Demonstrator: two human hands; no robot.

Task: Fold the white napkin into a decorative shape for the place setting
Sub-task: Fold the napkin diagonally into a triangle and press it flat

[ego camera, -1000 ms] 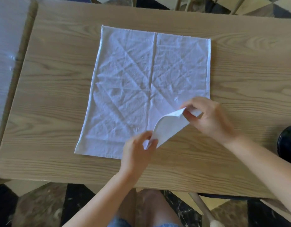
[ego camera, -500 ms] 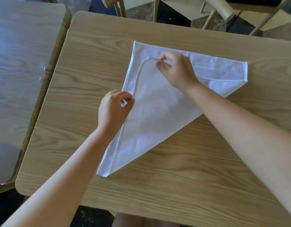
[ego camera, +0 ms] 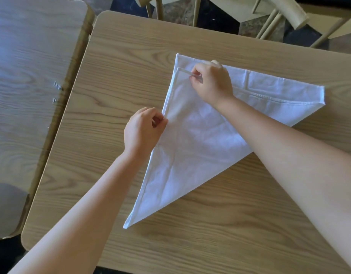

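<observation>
While the white cloth napkin [ego camera: 200,139] lay folded into a rough triangle on the light wood-grain table [ego camera: 210,234], both hands were on it. The right hand [ego camera: 212,82] pinched the upper layer's hemmed edge near the far corner, fingers curled round it; the fingertips themselves were tucked under and hard to make out. The left hand [ego camera: 144,131] had curled fingers at the napkin's left edge, seemingly pinching the hem, though the contact was partly hidden behind the knuckles. The right forearm crossed the napkin and covered part of its right half. The top layer sat slightly short of the bottom one along the far and left edges. A second wood-grain table [ego camera: 32,86] stood just beside, to the left, cut off by the frame. Pale wooden chair legs [ego camera: 269,22] showed beyond the far edge, only partly in view.
</observation>
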